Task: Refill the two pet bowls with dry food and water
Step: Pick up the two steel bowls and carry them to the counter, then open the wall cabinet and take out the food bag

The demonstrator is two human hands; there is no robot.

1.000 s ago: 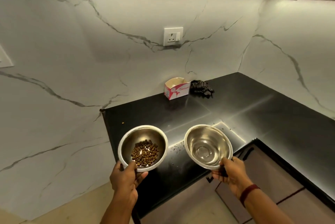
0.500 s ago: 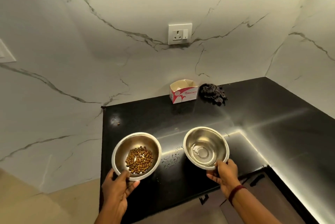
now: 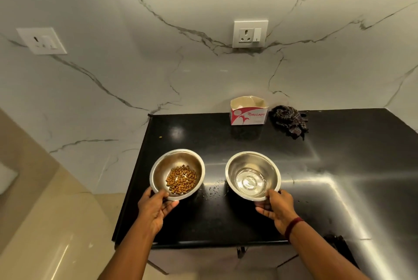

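As I read the head view, the left hand (image 3: 155,208) grips the near rim of the food bowl (image 3: 181,157), which holds kibble (image 3: 181,180). The right hand (image 3: 277,208) grips the water bowl (image 3: 253,162), which holds water (image 3: 250,181). Both bowls are over the black counter (image 3: 248,141); I cannot confirm contact. Against the wall beyond are a carton (image 3: 247,115) and a dark cloth (image 3: 289,119).

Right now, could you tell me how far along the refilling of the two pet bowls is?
Done, it seems: the food bowl holds a small heap of dry food, and the water bowl has clear water in its bottom. In hand: the left hand grips the food bowl's near rim, the right hand the water bowl's. Left: probably setting both down; whether they rest on the black counter is unclear.
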